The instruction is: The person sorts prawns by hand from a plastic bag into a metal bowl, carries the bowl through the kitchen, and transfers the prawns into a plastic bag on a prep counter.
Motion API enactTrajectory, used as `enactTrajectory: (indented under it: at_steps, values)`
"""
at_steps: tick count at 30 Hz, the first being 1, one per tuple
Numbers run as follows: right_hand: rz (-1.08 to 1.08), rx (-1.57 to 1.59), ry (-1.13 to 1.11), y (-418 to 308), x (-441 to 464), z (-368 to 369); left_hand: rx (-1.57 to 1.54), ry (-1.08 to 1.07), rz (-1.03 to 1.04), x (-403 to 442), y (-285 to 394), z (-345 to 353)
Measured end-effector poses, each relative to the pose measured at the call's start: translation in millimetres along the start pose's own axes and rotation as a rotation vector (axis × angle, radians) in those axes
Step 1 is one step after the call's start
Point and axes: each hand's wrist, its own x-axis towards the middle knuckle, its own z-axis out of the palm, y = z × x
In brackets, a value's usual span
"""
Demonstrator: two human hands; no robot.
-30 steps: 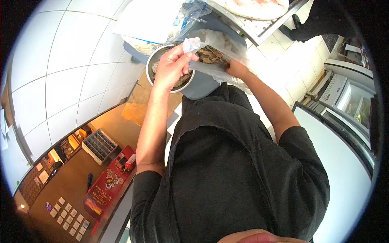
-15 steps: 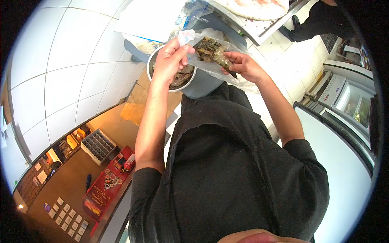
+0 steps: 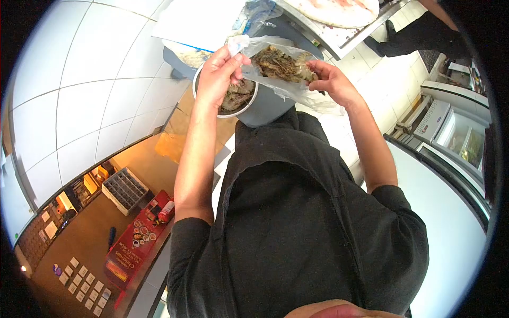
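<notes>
My left hand pinches the edge of a clear plastic bag, close to a crumpled white piece at its top. A brownish-green clump of what look like raw prawns lies in the bag. My right hand has its fingers closed on the right end of this clump; whether bag film is also between them I cannot tell. Below my left hand is a round white bucket holding similar grey-brown prawns, partly hidden by the hand and wrist.
A grey bin stands beneath the bag. Behind it are a white sheet and crumpled plastic. A metal table bears a stained white board. Another person's dark-clothed leg is at upper right. A white freezer stands right.
My right hand has moved slightly right and up along the clump, which shows more fully spread in the bag. My left hand keeps its hold, shifted slightly left.
</notes>
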Motion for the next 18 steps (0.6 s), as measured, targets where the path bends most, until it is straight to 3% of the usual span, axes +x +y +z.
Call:
enactTrajectory:
  at_steps: [5, 11, 14, 15, 18]
  values:
    - [-0.135, -0.152, 0.054, -22.8, -5.9, 11.8, 0.026, 0.031, -0.017, 3.6, 5.1, -3.2]
    - [-0.125, 0.079, -0.153, -53.9, -23.4, 32.5, 0.021, 0.034, -0.021, 10.4, 4.7, -12.4]
    - [-0.118, -0.193, -0.319, -51.5, -17.4, 64.1, 0.036, 0.023, -0.012, 18.2, 9.6, -19.2]
    - [-0.327, -0.451, -0.373, -53.1, -10.1, 79.0, 0.036, 0.017, 0.0, 21.5, 10.2, -21.3]
    - [-0.324, -0.723, -0.449, 8.2, 45.3, 117.4, 0.047, -0.014, 0.018, 33.2, 8.7, -25.4]
